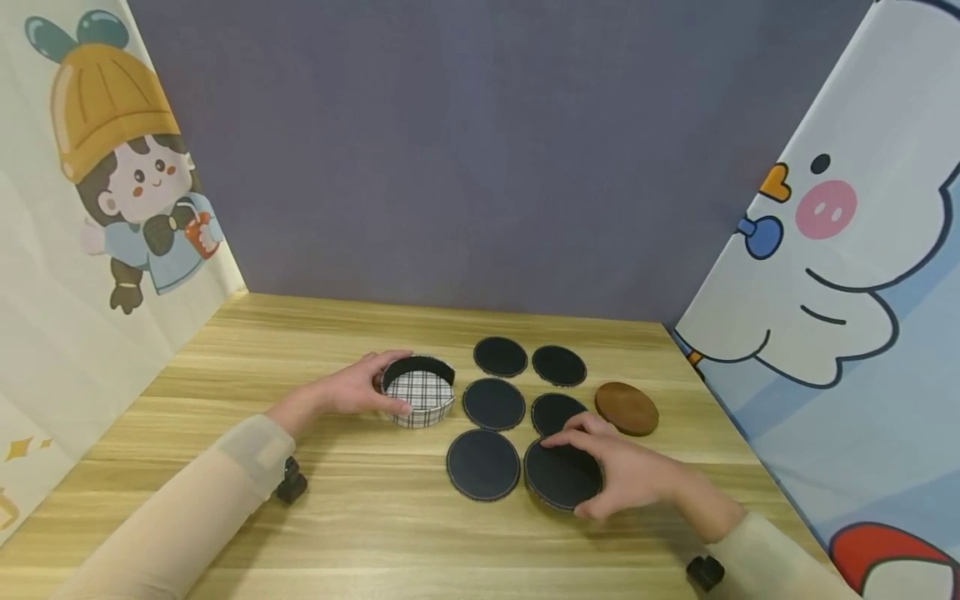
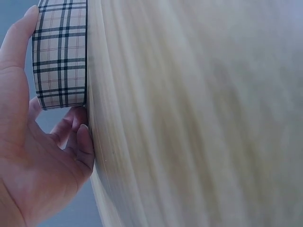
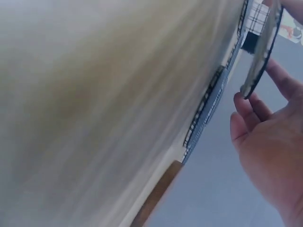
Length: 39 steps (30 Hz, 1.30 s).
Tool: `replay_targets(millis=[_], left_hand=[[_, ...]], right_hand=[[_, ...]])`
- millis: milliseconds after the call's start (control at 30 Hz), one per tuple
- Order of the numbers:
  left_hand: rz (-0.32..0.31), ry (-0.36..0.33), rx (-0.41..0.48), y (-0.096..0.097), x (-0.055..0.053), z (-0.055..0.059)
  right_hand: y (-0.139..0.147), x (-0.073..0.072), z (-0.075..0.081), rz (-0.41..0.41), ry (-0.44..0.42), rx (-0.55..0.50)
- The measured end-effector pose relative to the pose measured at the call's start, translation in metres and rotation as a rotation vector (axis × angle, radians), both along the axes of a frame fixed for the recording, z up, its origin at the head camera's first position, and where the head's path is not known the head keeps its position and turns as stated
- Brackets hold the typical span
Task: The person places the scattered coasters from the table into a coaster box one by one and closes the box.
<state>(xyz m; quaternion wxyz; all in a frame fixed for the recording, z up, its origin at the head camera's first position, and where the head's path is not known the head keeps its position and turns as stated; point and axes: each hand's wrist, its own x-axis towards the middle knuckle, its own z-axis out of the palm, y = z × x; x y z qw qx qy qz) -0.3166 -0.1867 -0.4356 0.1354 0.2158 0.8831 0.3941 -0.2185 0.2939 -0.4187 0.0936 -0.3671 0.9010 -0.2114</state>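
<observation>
We are holding the round plaid container [image 1: 420, 393] with our left hand [image 1: 356, 387], fingers curling round its far rim and thumb pressing its near wall; the left wrist view is showing the thumb along the plaid wall [image 2: 60, 54] and the other fingers [image 2: 80, 142] curling beneath it against the tabletop [image 1: 315, 517]. The container is standing upright on the wooden tabletop, left of the group of coasters, its dark lining showing inside.

Our right hand [image 1: 622, 475] is gripping the nearest dark round coaster [image 1: 561, 475], fingers spreading over its far and right edge and thumb hooking under its near edge. In the right wrist view this coaster [image 3: 260, 56] is tilting up off the tabletop, its edge lifted away from the wood while the fingers [image 3: 246, 113] are curling behind it. It is sitting at the front right of the group, just beside another dark coaster [image 1: 483, 464] to its left.

Behind these we are seeing four more dark coasters lying flat: one in the middle [image 1: 493, 403], one partly covered by our right hand's fingers [image 1: 553, 410], and two at the back [image 1: 500, 356] [image 1: 558, 365]. A brown coaster [image 1: 626, 408] is lying to the right of them, near our right hand but apart from it.

Cartoon-printed panels [image 1: 97, 183] are standing at both sides, and a grey wall [image 1: 465, 150] is closing the back.
</observation>
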Motion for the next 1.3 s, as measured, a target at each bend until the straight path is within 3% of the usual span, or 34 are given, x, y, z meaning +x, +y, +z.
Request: replay_targets(millis=[233, 500, 833, 1300], left_hand=[[0.008, 0.002, -0.017, -0.001, 0.001, 0.003], [0.01, -0.002, -0.016, 0.0, 0.002, 0.003], [0.021, -0.017, -0.017, 0.0, 0.002, 0.001], [0.017, -0.003, -0.021, -0.001, 0.0, -0.001]], right_hand=[[-0.015, -0.015, 0.017, -0.104, -0.02, -0.043], [-0.044, -0.037, 0.027, -0.089, -0.016, -0.088], [-0.077, -0.065, 0.018, -0.094, -0.012, -0.077], [-0.121, -0.099, 0.016, -0.124, 0.022, -0.099]])
